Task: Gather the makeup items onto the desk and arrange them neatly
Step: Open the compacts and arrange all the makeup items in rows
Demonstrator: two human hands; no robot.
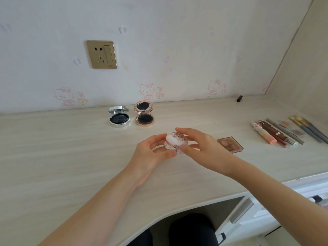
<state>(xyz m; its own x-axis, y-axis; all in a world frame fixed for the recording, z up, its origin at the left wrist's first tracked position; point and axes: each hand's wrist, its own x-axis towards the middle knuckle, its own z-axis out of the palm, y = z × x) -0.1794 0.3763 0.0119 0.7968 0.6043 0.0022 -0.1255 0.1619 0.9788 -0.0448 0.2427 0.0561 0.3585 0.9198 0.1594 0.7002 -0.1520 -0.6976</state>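
Note:
A small round white jar point(174, 142) with a pink floral pattern is held just above the middle of the pale wood desk point(71, 148). My left hand point(152, 151) grips its lower part from the left. My right hand point(198, 142) holds its lid from the right, fingers over the top. Behind it stand two open compacts side by side: a silver one point(119, 117) and a rose-gold one point(144, 113). A brown eyeshadow palette point(232, 143) lies just right of my right hand. Lip tubes and pencils point(273, 133) and brushes point(308, 127) lie in a row at the right.
A small black tube point(239, 98) lies at the back right by the wall. A gold wall socket point(101, 54) sits above the desk. A side panel closes the right end. White drawers point(266, 215) stand under the desk's right part, and my knees show below its curved front edge.

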